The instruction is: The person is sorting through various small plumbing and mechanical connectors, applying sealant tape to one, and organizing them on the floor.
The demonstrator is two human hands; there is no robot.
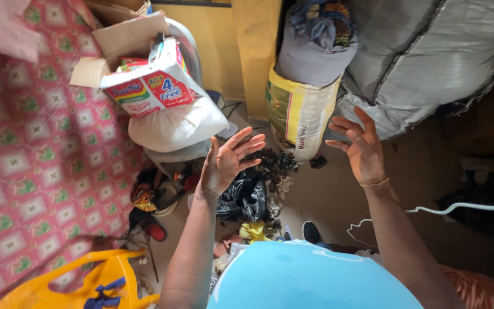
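Looking down through the head camera, I see my left hand (227, 160) and my right hand (361, 150) both raised in the air, palms turned toward each other, fingers spread and slack, gripping nothing. A thin bracelet (374, 183) sits at the right wrist. The things nearest them lie on the floor below and between the hands: a crumpled black plastic bag (246, 197) directly under the left hand, with a small heap of dark and pale scraps (274, 171) just beside it. Behind that stands a yellow-and-white woven sack (299, 114) stuffed with cloth, leaning against a large grey bale (424, 57). To the left a white chair carries a full white bag (178, 123) and an open cardboard box (144, 80), beside a pink patterned bedcover (35, 149). A yellow plastic chair (81, 283) is at the lower left, and a white cable (464, 207) runs across on the right. My judgement: to reach well from here, I should lower both hands together, keep the palms facing, and come down over the black bag without brushing the scraps.
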